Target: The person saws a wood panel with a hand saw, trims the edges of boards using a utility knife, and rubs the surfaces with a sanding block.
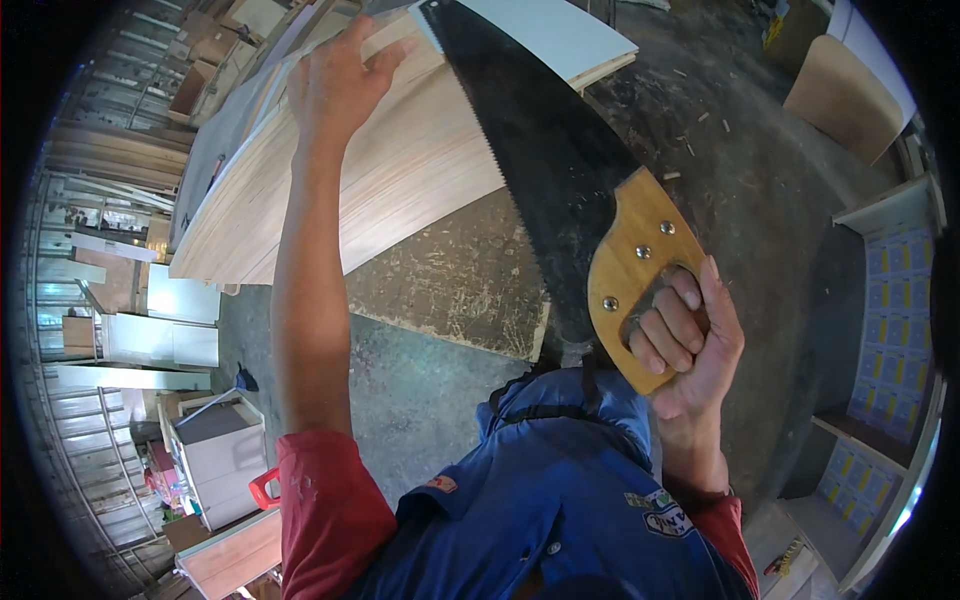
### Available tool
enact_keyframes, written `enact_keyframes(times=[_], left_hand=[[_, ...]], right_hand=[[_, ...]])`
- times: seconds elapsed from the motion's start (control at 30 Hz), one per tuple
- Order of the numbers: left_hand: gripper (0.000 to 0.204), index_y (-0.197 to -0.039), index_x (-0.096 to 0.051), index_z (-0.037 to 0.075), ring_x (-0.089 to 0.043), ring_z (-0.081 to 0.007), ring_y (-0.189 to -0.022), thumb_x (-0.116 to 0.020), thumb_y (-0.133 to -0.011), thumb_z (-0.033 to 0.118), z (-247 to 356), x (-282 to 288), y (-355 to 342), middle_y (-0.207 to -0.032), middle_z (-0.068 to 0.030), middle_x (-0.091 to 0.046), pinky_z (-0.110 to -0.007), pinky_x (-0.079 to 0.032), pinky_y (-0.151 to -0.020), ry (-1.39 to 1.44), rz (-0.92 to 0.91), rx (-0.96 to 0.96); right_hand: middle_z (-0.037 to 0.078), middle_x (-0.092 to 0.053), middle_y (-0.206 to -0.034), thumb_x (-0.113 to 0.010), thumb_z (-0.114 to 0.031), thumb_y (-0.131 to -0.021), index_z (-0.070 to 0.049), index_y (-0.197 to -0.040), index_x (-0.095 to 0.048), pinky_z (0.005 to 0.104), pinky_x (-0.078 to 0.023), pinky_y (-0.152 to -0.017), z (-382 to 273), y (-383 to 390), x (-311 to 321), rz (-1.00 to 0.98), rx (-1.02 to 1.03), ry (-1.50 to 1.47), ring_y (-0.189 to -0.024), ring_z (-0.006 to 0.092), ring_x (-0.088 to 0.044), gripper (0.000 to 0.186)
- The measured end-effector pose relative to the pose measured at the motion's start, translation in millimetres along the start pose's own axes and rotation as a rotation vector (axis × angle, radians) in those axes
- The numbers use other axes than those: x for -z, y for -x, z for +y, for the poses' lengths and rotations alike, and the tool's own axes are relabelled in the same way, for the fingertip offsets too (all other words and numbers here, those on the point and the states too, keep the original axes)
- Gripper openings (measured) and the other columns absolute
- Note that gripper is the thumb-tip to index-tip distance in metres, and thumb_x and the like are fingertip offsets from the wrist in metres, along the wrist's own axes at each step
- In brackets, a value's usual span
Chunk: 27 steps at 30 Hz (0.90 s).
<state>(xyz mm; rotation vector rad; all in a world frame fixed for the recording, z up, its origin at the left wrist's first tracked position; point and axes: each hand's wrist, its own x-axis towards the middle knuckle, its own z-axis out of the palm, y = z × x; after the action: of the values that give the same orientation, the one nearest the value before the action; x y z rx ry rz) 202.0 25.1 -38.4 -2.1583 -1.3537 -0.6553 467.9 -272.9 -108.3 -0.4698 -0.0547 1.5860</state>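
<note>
Workshop interior, grey concrete floor [410, 390], with a ribbed metal wall [85, 510] along the far left. White panels [185, 295] lean in front of the wall; below them stands a pale box-like cabinet [225, 475]. A red handle [262, 488] shows just beside the wearer's left sleeve [325, 510], which is also red.

Left hand [335, 85]: set at the upper part of a pale wooden board [420, 150], back of the hand toward the camera, thumb held well apart from the fingers. Grip: unclosed, laid on the work. Whether the fingertips hook over the far edge cannot be told. The forearm crosses in front of the board, which shows fine straight grain. A worn brown board [450, 285], scratched and stained, lies lower down, partly covered by the pale one.

Centre: hand saw, its black blade [545, 130] slanting up and left across the pale board, teeth on the left edge (contact of teeth with wood not resolvable from this angle). A white-faced panel [575, 35] lies behind the blade.

Right hand [705, 345]: closed firmly around the saw's wooden handle [640, 235], fingers through the opening; three metal fasteners visible. Wearer's blue garment [560, 480] below.

Far right: small wood scraps [672, 176] on the floor, a curved wooden panel [845, 100], and a shelf unit [885, 440] with a blue-and-yellow patterned back.
</note>
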Motion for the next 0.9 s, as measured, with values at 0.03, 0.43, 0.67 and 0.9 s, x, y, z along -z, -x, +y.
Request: enact_keyframes(times=[0.03,0.43,0.67,0.9], left_hand=[[0.060,-0.118,-0.070,0.015,-0.072,-0.0314,-0.073,-0.067,-0.087,0.067,1,1,2,-0.066,-0.0094,-0.069,-0.046,-0.052,-0.066,-0.007,-0.004,0.001],[0.042,-0.112,-0.071,0.010,-0.069,-0.0419,-0.096,-0.071,-0.088,0.045,11,19,3,-0.096,-0.0233,-0.073,-0.053,-0.052,-0.083,0.120,-0.101,0.142],[0.042,-0.108,-0.070,0.009,-0.069,-0.0420,-0.097,-0.069,-0.090,0.047,20,29,-3,-0.096,-0.0219,-0.073,-0.053,-0.051,-0.083,0.178,-0.111,0.159],[0.042,-0.106,-0.070,0.009,-0.069,-0.0424,-0.095,-0.069,-0.090,0.048,11,19,-9,-0.097,-0.0203,-0.073,-0.053,-0.052,-0.080,0.191,-0.161,0.161]], right_hand=[[-0.010,-0.026,-0.053,-0.046,-0.041,-0.109,-0.016,-0.083,-0.047,0.0246,-0.033,-0.041,-2,1,1,-0.006,-0.006,0.005,-0.039,0.0040,-0.025,0.036],[-0.008,-0.028,-0.054,-0.050,-0.031,-0.107,-0.013,-0.083,-0.047,0.0251,-0.031,-0.044,9,-21,-18,-0.145,0.062,0.197,-0.042,0.0051,-0.026,0.030],[-0.005,-0.050,-0.067,-0.066,-0.025,-0.101,-0.002,-0.096,-0.060,0.0217,-0.033,-0.050,16,4,-45,-0.107,0.296,0.904,-0.056,0.0022,-0.042,0.024],[-0.004,-0.058,-0.076,-0.070,-0.012,-0.096,0.001,-0.106,-0.064,0.0203,-0.039,-0.055,44,-33,-66,-0.122,0.323,1.073,-0.063,0.0021,-0.050,0.017]])
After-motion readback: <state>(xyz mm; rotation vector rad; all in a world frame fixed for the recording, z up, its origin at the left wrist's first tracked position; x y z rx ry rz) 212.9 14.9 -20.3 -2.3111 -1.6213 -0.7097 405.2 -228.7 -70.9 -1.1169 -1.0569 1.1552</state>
